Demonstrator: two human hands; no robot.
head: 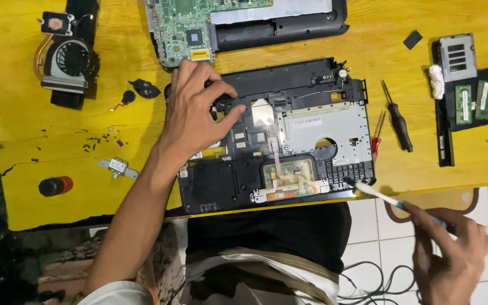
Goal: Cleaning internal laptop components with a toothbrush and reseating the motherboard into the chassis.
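Observation:
An opened black laptop base (pixel 312 90) lies on the yellow table, its metal plate and flat cables showing. My left hand (pixel 196 110) rests on its upper left part, fingers curled over the black frame there. My right hand (pixel 450 254) is off the table's near edge and grips a thin brush with a white and blue handle (pixel 382 196). The brush tip touches the base's lower right corner by the vent grille.
A green circuit board (pixel 184 28) on another black shell lies at the top. A cooling fan with copper pipe (pixel 66 56) sits top left. Two screwdrivers (pixel 396 118), memory sticks (pixel 473 101) and a metal cover are on the right. A small bracket (pixel 117 166) and screws lie left.

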